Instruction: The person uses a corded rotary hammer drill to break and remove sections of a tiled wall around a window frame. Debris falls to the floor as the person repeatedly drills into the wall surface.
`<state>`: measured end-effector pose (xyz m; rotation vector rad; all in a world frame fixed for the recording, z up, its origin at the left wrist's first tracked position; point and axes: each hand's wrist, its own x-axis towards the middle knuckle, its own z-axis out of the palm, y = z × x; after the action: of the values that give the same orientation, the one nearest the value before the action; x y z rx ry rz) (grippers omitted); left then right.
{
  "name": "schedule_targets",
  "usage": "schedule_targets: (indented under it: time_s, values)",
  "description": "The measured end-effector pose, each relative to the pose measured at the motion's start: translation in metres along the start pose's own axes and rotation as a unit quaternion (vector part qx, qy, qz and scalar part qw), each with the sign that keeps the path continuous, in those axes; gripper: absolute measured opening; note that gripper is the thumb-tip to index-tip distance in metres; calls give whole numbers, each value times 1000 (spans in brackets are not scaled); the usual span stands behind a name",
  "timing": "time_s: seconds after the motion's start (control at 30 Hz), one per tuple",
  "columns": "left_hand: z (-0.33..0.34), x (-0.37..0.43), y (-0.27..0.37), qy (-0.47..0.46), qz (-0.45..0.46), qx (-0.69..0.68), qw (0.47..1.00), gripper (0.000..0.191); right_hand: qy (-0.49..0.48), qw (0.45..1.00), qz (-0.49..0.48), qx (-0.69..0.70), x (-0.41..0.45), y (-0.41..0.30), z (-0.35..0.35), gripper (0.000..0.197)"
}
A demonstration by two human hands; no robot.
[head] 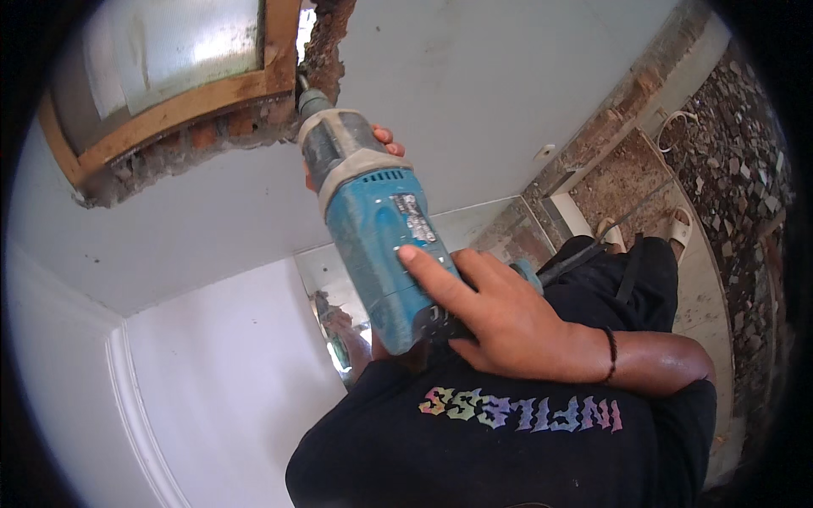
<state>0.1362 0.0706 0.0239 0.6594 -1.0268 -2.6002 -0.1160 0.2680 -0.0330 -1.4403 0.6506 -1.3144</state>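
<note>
A teal rotary hammer (375, 235) with a dusty grey and beige front housing slants across the middle of the view. Its short bit (304, 82) points into a broken gap (327, 51) in the wall, beside the wooden window frame (279, 57). I cannot see whether the bit's tip touches masonry. My right hand (514, 311) grips the rear of the tool, its index finger stretched along the casing. Around the front housing curls my left hand (389, 141); only fingertips and a sliver of its other side show, the tool hiding the rest.
Broken masonry (209, 136) edges the wall under the window pane (178, 57). A black cord (571, 260) runs from the tool past my legs. Rubble (730, 165) covers ground at the right, beside a ledge (702, 298) near my sandalled feet. A white door-like panel (235, 355) stands lower left.
</note>
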Motion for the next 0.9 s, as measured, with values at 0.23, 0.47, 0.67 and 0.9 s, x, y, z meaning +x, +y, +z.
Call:
schedule_targets:
  time_s: [0.23,0.47,0.67,0.9]
  values:
    - [72,95,-106,306,233,72,920,76,58,987,59,134,-63,43,-117,97]
    - [63,111,-114,477,263,184,818,74,148,955,6,259,-80,99,-110,98]
    - [18,57,-77,298,255,145,909,79,131,979,-133,83,-49,135,-50,94]
    - [11,61,-51,471,337,334,744,78,156,976,-85,128,40,100,-8,93]
